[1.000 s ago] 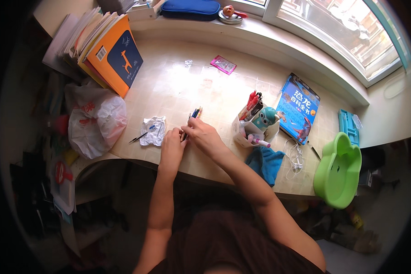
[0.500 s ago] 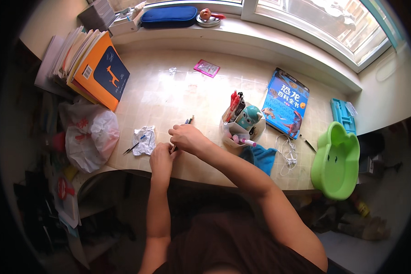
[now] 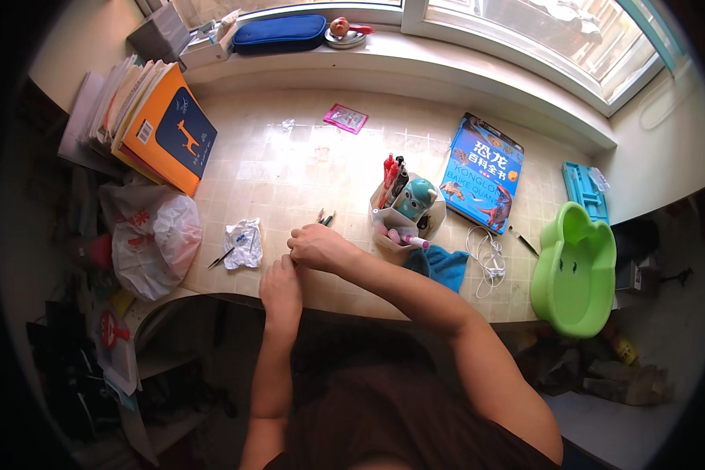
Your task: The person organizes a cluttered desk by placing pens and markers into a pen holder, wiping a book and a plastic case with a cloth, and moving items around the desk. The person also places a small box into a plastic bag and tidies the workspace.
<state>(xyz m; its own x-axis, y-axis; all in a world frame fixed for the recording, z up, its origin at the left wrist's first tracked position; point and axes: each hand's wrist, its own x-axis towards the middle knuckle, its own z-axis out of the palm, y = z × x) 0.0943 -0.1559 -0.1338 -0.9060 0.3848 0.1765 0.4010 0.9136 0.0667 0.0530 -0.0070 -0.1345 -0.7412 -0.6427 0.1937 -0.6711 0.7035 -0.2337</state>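
Near the front edge of the desk (image 3: 345,301), my right hand (image 3: 321,247) is closed around a few pencils (image 3: 326,218). Two pointed tips stick out past its far side; the rest is hidden under the palm. My left hand (image 3: 280,286) touches it from the near left, fingers bent and pressed together. What they pinch is hidden from view. To the left lies crumpled white paper (image 3: 244,244), with a thin dark pointed tool (image 3: 222,258) at its edge. A pen holder (image 3: 380,215) with red and black pens and a teal figure stands to the right.
Leaning books (image 3: 160,125) and a white plastic bag (image 3: 150,239) stand at left. A blue book (image 3: 484,174), white cable (image 3: 487,262), blue cloth (image 3: 446,269), pencil (image 3: 525,242) and green basin (image 3: 576,274) are at right. A pink packet (image 3: 345,118) lies farther back.
The pencil tips beyond my right hand have spread apart. My left hand has shifted slightly nearer to me, and the pencil part visible between the hands is now hidden. The view has shifted a little.
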